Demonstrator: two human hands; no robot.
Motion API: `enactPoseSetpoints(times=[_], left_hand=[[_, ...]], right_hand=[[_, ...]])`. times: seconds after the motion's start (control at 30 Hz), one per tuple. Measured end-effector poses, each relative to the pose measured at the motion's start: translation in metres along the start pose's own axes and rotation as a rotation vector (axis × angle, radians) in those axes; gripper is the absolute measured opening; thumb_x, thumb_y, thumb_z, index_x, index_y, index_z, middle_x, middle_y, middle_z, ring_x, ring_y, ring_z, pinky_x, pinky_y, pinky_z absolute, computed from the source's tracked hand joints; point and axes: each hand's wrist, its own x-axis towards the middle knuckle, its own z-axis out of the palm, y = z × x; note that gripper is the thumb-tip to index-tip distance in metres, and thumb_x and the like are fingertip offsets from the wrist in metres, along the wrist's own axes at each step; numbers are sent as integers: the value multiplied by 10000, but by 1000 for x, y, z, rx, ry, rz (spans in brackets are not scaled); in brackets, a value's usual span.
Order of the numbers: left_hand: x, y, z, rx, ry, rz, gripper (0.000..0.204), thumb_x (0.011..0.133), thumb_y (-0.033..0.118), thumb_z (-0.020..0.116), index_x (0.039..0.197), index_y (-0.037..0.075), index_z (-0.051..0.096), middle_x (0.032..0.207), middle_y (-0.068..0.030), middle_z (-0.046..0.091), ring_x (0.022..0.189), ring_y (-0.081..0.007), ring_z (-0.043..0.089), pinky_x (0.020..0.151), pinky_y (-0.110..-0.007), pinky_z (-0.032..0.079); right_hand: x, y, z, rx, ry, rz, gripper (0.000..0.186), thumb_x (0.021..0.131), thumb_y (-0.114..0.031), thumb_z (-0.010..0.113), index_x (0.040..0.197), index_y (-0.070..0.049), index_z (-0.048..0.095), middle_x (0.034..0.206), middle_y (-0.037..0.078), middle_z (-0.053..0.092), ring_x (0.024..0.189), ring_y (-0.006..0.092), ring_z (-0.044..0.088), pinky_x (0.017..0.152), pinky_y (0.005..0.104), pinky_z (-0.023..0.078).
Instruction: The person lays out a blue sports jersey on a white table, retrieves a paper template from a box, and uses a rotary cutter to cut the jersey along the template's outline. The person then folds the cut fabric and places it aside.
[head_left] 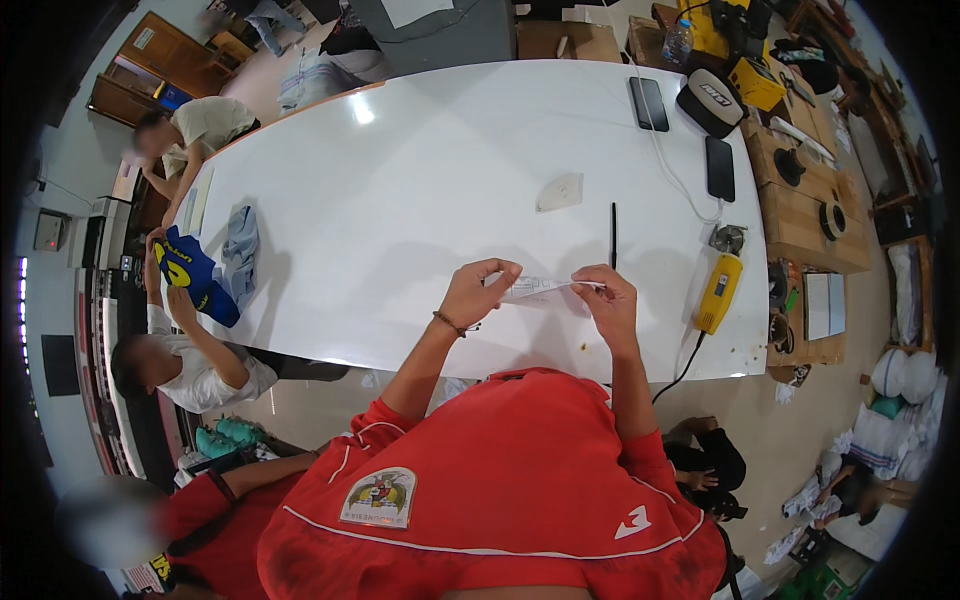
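Near the front edge of the white table, my left hand [480, 298] and my right hand [610, 308] hold a small white piece of paper [540, 289] between them. Thumb and fingers of each hand pinch one end of it. Faint print shows on its surface, and one edge looks folded or slanted. Beyond my hands lies a pale, fan-shaped piece [559, 193], flat on the tabletop. A thin black stick [614, 235] rests just past my right hand.
The white table [400, 150] carries a yellow handheld electric cutter [716, 292] with cord, two phones [649, 104] and a black case [710, 103] at right. On the left, a co-worker handles blue-and-yellow cloth [192, 275] beside light blue cloth [240, 252]. Cardboard boxes [810, 200] stand beyond the right edge.
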Motion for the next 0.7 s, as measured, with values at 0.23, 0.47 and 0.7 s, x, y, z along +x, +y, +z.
enactPoseSetpoints(times=[0.23, 0.47, 0.7], left_hand=[[-4, 6, 2, -353, -122, -58, 331, 908, 177, 772, 1157, -29, 698, 1032, -97, 737, 888, -143, 694, 782, -285, 568], [-9, -5, -7, -210, -121, -41, 252, 893, 134, 735, 1108, 4, 737, 940, -43, 743, 787, -113, 657, 728, -279, 548], [-9, 3, -11, -267, -205, -45, 277, 878, 209, 752, 1102, 47, 760, 876, -27, 737, 701, -72, 634, 598, -254, 525]], right_hand=[[-1, -14, 2, -73, 188, 156, 149, 850, -62, 796, 983, -10, 754, 810, 1, 702, 658, 16, 547, 577, 203, 421], [-8, -24, -2, 42, -44, 263, 258, 825, -41, 790, 1059, 44, 724, 946, 45, 730, 825, 109, 659, 737, 270, 532], [-11, -14, 1, 27, -24, 336, 262, 832, -34, 776, 1070, 61, 725, 963, 74, 733, 863, 140, 667, 802, 286, 528]])
